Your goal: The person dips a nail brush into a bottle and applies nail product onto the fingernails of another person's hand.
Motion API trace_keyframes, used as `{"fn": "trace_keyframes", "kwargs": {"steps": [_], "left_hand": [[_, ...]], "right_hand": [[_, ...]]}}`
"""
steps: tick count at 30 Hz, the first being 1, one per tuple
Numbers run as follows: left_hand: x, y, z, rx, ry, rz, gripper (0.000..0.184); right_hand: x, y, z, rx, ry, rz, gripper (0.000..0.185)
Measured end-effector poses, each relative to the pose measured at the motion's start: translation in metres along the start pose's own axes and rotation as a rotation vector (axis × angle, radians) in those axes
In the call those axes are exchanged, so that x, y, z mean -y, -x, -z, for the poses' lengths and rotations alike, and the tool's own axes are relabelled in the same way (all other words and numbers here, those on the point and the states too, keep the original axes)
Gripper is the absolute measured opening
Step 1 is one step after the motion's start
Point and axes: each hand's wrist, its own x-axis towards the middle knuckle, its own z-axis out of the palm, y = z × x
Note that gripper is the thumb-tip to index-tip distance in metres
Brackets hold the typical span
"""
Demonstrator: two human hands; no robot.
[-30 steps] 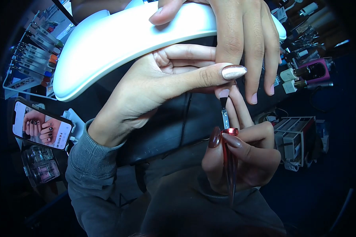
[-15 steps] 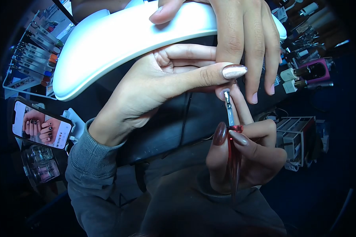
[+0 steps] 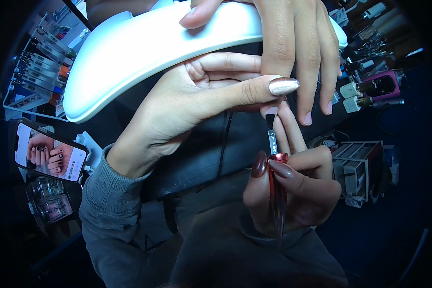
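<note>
My left hand [image 3: 192, 96] reaches in from the left, its thumb and fingers closed around one finger of another person's hand [image 3: 300, 53]. That hand rests palm down over the white lamp, its other fingers hanging toward me. Below, my right hand [image 3: 305, 189] pinches a nail brush [image 3: 272, 141] with a red handle and a metal neck. The dark flat bristles point up at the held fingernail [image 3: 272, 110]; whether they touch it I cannot tell. My right ring and little fingers extend up beside the brush.
A white arched nail lamp [image 3: 144, 57] stands across the top. At left are a phone [image 3: 50, 151] showing painted nails, glass jars [image 3: 53, 204] and a clear rack [image 3: 38, 77] of tubes. At right are a pink device [image 3: 384, 85] and a small drawer unit [image 3: 357, 168].
My right hand has shifted slightly left and down with the brush. The bristles have turned and now show dark below the nail. My left hand and the other person's hand stay nearly still.
</note>
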Motion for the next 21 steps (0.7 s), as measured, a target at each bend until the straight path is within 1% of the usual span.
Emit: {"fn": "trace_keyframes", "kwargs": {"steps": [5, 7, 8, 10, 11, 13, 17, 19, 21], "left_hand": [[0.002, -0.001, 0.001, -0.001, -0.020, -0.020, 0.028], [0.002, -0.001, 0.002, 0.005, -0.027, -0.028, 0.028], [0.001, -0.001, 0.001, 0.018, 0.004, -0.006, 0.029], [0.001, -0.002, 0.002, 0.031, 0.034, 0.017, 0.030], [0.002, -0.003, 0.002, 0.041, 0.020, 0.007, 0.032], [0.002, -0.003, 0.003, 0.052, 0.005, -0.001, 0.033], [0.002, -0.002, 0.001, 0.037, -0.003, 0.018, 0.035], [0.001, -0.002, 0.000, 0.035, -0.001, 0.014, 0.035], [0.002, -0.002, 0.000, 0.017, 0.000, 0.010, 0.034]], "right_hand": [[0.002, 0.000, 0.001, -0.030, -0.010, -0.012, 0.020], [0.004, -0.002, 0.008, 0.084, -0.004, -0.019, 0.021], [0.004, 0.001, 0.008, 0.083, -0.004, -0.019, 0.021], [0.003, 0.008, 0.005, -0.077, -0.031, -0.050, 0.021], [0.003, 0.008, 0.003, -0.078, -0.031, -0.050, 0.021], [0.002, 0.006, -0.003, -0.181, -0.010, -0.030, 0.021], [0.003, -0.001, -0.005, -0.179, -0.019, -0.026, 0.020], [0.003, -0.001, 0.004, -0.003, -0.022, -0.035, 0.020], [0.000, -0.001, 0.001, -0.032, -0.035, -0.010, 0.020]]}}
